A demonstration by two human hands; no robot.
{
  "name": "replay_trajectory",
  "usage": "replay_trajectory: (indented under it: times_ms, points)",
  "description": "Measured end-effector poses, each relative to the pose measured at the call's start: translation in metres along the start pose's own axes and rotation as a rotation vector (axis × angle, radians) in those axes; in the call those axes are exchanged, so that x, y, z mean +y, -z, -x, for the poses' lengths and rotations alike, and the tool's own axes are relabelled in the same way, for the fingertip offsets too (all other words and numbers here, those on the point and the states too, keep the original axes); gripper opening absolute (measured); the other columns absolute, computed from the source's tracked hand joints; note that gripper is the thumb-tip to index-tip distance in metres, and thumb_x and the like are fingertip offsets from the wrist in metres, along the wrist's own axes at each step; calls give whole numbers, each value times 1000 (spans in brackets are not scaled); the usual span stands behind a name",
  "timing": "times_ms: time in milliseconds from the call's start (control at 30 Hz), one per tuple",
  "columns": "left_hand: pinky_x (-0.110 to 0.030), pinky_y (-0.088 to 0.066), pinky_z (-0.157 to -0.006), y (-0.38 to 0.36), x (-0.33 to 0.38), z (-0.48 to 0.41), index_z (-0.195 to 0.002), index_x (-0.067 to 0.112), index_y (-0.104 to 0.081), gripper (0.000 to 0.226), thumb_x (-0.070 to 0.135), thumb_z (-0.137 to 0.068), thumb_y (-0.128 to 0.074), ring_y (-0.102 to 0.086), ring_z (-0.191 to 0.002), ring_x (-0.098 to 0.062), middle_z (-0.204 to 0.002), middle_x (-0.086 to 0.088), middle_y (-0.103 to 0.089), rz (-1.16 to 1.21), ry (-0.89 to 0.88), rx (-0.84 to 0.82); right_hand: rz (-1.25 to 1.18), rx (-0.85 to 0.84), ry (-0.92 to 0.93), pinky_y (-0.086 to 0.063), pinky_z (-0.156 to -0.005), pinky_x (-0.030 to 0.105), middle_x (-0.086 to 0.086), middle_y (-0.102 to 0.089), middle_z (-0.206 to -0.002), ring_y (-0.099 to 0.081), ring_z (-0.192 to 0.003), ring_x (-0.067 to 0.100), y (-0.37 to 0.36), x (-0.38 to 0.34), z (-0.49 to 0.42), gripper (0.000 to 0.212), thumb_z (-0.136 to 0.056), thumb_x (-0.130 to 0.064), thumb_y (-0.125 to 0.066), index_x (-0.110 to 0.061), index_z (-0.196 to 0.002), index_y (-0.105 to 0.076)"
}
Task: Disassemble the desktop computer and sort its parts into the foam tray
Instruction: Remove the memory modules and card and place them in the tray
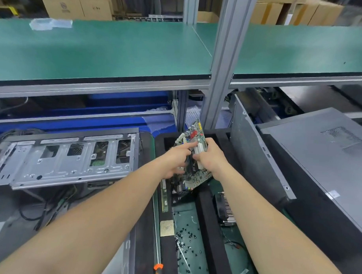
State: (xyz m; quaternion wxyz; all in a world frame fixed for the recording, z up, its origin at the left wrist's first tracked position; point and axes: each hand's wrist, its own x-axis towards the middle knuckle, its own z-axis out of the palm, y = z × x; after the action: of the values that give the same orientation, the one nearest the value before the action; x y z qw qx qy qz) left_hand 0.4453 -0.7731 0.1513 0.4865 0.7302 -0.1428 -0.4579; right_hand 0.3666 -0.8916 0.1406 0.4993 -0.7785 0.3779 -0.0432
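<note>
Both hands are clasped on one motherboard (196, 135). The left hand (175, 160) grips its left edge with the index finger stretched across the face. The right hand (212, 158) has fingers curled round the right edge, by the white slots. The board is tilted, its far end raised, over the far part of the black foam tray (208, 230).

The tray is split by foam walls into long compartments with green floors. The narrow left one holds one memory stick (164, 199) lying lengthwise and, nearer the person, one square processor chip (167, 228). One screwdriver (158, 272) with an orange handle lies along the tray's left side. The middle compartment holds a scatter of small dark screws (185, 237), too many and too small to count, and some thin wire. A dark part lies under the lifted board but cannot be made out. The right compartment holds one finned cooler (224, 210).

Left of the tray lies one open metal chassis (68, 161), with dark cables trailing below it. To the right lies one grey side panel (323, 162) with a vent grille. A green shelf (97, 52) spans the bench above.
</note>
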Motion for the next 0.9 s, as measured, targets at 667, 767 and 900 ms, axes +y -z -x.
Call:
replay_trajectory:
  times_ms: [667,767,900]
  points:
    - [-53,-28,-116,-2,-54,-56,-136,8,-53,40,7,-96,-51,-50,-133,-29,-142,-9,-54,-1622,137,-69,305,76,123,-51,-68,41,14,-62,-108,-62,-86,35,14,-19,45,49,-96,-9,-56,-24,-137,-35]
    - [-65,0,-119,-11,-83,-71,-157,6,-31,60,15,-100,-48,-23,-153,-30,-159,-10,-39,-1850,126,-75,345,91,127,-51,-71,42,14,-61,-106,-60,-85,36,12,-19,47,47,-96,-7,-55,-22,-136,-35]
    - [-66,9,-119,-25,-95,-74,-161,16,-27,59,23,-104,-39,4,-158,-32,-168,-4,-26,-2036,157,-115,386,92,140,-36,-51,35,9,-54,-91,-49,-67,22,18,-18,44,50,-95,-5,-54,-20,-138,-32]
